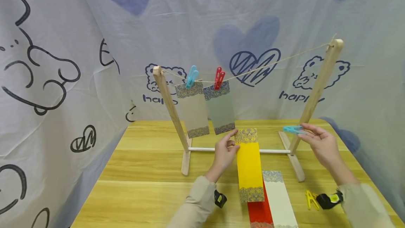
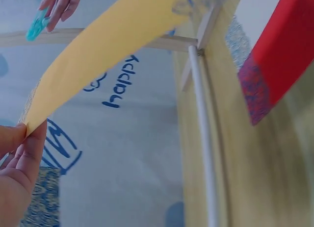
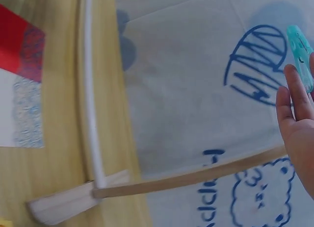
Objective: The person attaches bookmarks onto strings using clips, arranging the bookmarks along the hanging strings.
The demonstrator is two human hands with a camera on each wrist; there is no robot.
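My left hand [image 1: 225,154] pinches the upper left edge of a yellow card [image 1: 249,166] with lacy patterned ends, held above the table. In the left wrist view the card [image 2: 98,55] curves away from the thumb and fingertips. Off to the right, my right hand [image 1: 322,147] pinches a light blue clothespin [image 1: 292,130]; the right wrist view shows this clothespin [image 3: 299,55] at the fingertips. Behind, a string [image 1: 272,64] sags between two wooden posts. On it hang a cream card [image 1: 194,113] under a blue clothespin [image 1: 191,77] and a pale green card [image 1: 220,112] under a red clothespin [image 1: 219,78].
A red card [image 1: 261,214] and a white card [image 1: 280,200] lie on the wooden table [image 1: 126,185], the red one partly behind the yellow card. A yellow clothespin [image 1: 312,200] lies at the right. The stand has a right post [image 1: 316,94] and a white crossbar [image 1: 275,151].
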